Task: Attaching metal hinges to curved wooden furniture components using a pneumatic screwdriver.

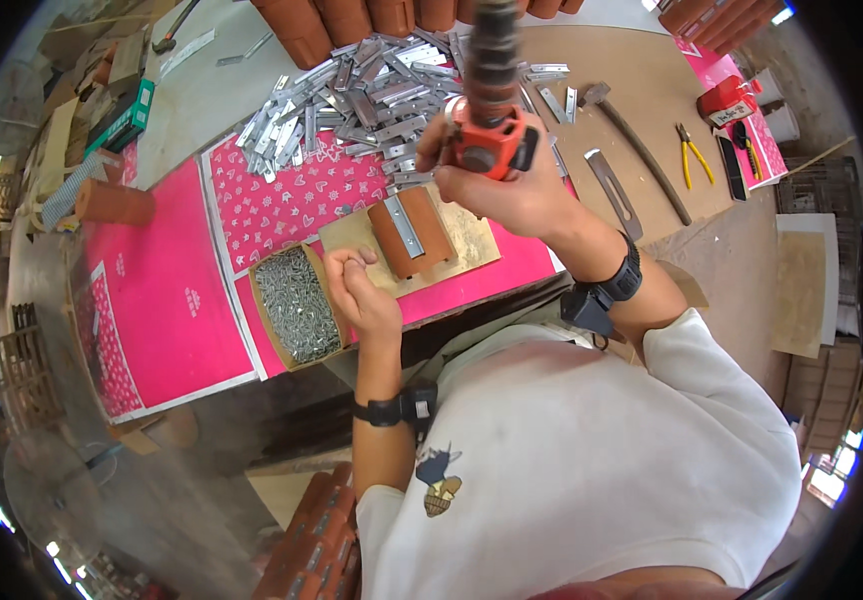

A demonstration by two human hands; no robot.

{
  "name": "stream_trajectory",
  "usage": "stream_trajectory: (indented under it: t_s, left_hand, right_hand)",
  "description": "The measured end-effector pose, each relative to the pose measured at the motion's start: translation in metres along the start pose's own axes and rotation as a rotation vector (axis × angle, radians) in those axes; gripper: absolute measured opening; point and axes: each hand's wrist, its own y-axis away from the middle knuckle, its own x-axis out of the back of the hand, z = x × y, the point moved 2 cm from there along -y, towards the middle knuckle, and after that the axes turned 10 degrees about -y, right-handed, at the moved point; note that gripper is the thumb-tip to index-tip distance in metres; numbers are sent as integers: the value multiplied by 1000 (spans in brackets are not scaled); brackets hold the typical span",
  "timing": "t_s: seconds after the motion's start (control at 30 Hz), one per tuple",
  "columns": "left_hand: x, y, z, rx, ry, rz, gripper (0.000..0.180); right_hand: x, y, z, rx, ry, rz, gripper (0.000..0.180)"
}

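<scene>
My right hand (pixel 512 200) is wrapped round a red power driver (pixel 487 140), raised above the work; its dark ridged upper part looms blurred close to the camera. Below it, a reddish-brown ridged block (pixel 437 225) lies on a wooden board (pixel 477 255). A silver metal strip (pixel 404 225) with holes rests lengthwise on the block. Just left of the block, my left hand (pixel 360 295) is closed with its fingers curled; what it holds, if anything, is hidden. Beside that hand sits a cardboard box (pixel 258 300) full of small metal screws (pixel 297 305).
A heap of metal strips (pixel 362 105) spreads behind the board, with reddish-brown pots (pixel 297 30) lined up beyond. On the right lie a hammer (pixel 642 150), a flat metal bar (pixel 612 190) and yellow-handled pliers (pixel 694 160). A reddish-brown piece (pixel 117 203) stands at left.
</scene>
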Motion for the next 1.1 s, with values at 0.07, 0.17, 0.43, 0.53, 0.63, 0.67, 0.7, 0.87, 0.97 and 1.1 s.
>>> stream_trajectory:
  t_s: [0.07, 0.17, 0.43, 0.53, 0.63, 0.67, 0.7, 0.87, 0.97, 1.1]
  left_hand:
    - [-6, -13, 9, -80, -97, -36, 20]
    - [-10, -16, 22, -20, -252, -16, 16]
    - [-46, -58, 86, -448, -161, -330, 40]
    - [-69, -70, 107, -254, -83, -373, 42]
    - [-70, -76, 96, -215, -46, -332, 41]
    - [-70, -78, 91, -193, -2, -305, 40]
    - [-67, -80, 85, -211, 10, -262, 41]
    - [-60, -99, 84, -327, -89, -134, 40]
    - [-51, -108, 79, -337, -202, -15, 37]
    - [-32, -120, 67, -312, -231, 60, 37]
  right_hand:
    - [-3, -5, 8, 40, -17, 29, 21]
    - [6, -15, 33, 11, 216, -89, 26]
    - [8, -10, 43, -8, 408, -10, 41]
    - [9, -6, 44, 157, 421, -37, 46]
    - [29, 18, 38, 194, 505, -72, 55]
    - [39, 29, 34, 368, 602, -65, 58]
    - [57, 42, 32, 278, 643, -47, 61]
    - [205, 115, 38, -295, 1207, 258, 56]
    - [224, 151, 27, -437, 1266, 370, 52]
    - [260, 157, 16, -114, 1301, 549, 54]
